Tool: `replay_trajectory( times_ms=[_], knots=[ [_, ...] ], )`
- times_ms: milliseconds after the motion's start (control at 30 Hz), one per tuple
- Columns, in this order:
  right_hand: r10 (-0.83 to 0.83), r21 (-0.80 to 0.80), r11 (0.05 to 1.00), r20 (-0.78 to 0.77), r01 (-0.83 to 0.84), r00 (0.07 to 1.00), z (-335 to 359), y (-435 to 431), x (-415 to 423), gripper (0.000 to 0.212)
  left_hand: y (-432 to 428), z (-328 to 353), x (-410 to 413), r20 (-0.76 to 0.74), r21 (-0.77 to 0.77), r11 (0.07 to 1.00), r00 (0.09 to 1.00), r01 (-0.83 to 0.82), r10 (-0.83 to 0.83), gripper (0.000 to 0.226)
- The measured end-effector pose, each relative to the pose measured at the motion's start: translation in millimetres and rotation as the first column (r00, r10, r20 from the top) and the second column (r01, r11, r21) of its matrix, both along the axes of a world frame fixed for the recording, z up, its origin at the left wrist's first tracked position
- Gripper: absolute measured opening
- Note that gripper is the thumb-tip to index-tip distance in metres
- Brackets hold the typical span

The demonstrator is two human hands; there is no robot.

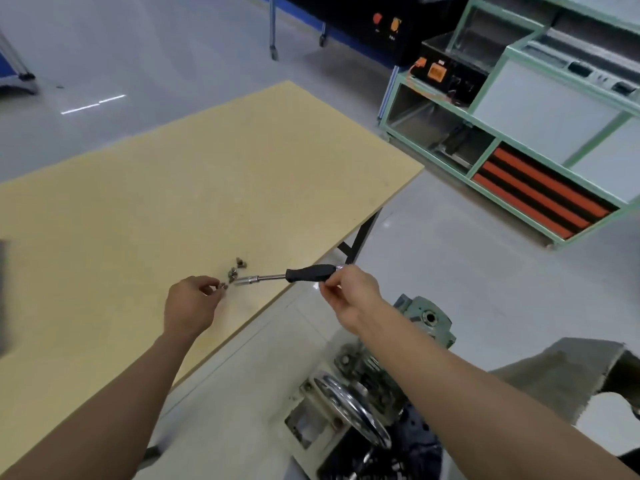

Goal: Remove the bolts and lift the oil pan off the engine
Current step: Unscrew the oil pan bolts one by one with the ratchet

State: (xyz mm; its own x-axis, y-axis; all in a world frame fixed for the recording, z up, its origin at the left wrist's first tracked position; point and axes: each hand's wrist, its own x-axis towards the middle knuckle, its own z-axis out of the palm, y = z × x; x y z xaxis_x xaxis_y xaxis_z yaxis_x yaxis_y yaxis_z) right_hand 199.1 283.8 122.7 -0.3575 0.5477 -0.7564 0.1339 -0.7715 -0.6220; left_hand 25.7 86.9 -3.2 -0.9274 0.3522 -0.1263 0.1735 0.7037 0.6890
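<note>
Left grip (192, 303) pinches a bolt (224, 286) over the desk (207, 168); right grip (349, 289) holds a socket driver (294, 274) by its end; dropped carelessly, the bolt may roll off.

Your right hand (346, 292) hides the right end of the nut driver (304, 274). The bolts (232, 271) beside its tip are too small to count, and whether your left hand (190, 306) pinches one is unclear. Your right arm covers part of the engine (346, 403), which the bottom edge cuts off. A dark blur (2, 296) sits at the left edge.
</note>
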Motion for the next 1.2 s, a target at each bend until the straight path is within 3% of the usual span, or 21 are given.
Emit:
replay_trajectory(
  times_ms=[233, 467, 600, 733, 833, 900, 967, 1067, 1200],
  knots=[
    [0.051, 0.008, 0.999, 0.024, -0.051, 0.998, -23, -10, -20, 0.029, 1, -23, -6, -0.051, 0.028, 0.999, 0.999, -0.015, 0.017, 0.020],
    [0.036, 0.008, 0.999, 0.012, -0.036, 0.999, -7, -2, 2, 0.028, -1, -13, 4, 0.056, 0.083, 0.993, 0.995, -0.082, 0.077, 0.038],
    [0.053, 0.086, 0.995, -0.020, -0.051, 0.998, 36, 9, 36, 0.030, 16, 44, 28, -0.004, 0.134, 0.989, 0.998, -0.055, 0.056, 0.034],
    [0.087, 0.251, 0.966, -0.100, -0.059, 0.991, 109, 25, 94, 0.032, 66, 152, 78, 0.041, 0.237, 0.956, 0.982, 0.172, -0.186, 0.018],
    [0.137, 0.397, 0.915, -0.156, -0.065, 0.978, 171, 33, 161, 0.034, 89, 238, 149, -0.027, 0.416, 0.822, 0.909, 0.389, -0.417, 0.022],
    [0.183, 0.507, 0.858, -0.154, -0.081, 0.971, 209, 35, 216, 0.035, 104, 291, 212, -0.174, 0.458, 0.635, 0.763, 0.622, -0.622, 0.030],
    [0.208, 0.612, 0.785, -0.115, -0.095, 0.971, 240, 33, 277, 0.035, 120, 333, 282, -0.295, 0.386, 0.452, 0.572, 0.804, -0.766, 0.039],
    [0.205, 0.724, 0.683, -0.068, -0.093, 0.976, 268, 26, 366, 0.037, 139, 370, 381, -0.425, 0.280, 0.292, 0.391, 0.914, -0.816, 0.039],
    [0.090, 0.786, 0.615, 0.002, -0.057, 0.996, 282, 11, 500, 0.040, 155, 388, 509, -0.444, 0.236, 0.116, 0.213, 0.965, -0.870, 0.027]
  ],
)
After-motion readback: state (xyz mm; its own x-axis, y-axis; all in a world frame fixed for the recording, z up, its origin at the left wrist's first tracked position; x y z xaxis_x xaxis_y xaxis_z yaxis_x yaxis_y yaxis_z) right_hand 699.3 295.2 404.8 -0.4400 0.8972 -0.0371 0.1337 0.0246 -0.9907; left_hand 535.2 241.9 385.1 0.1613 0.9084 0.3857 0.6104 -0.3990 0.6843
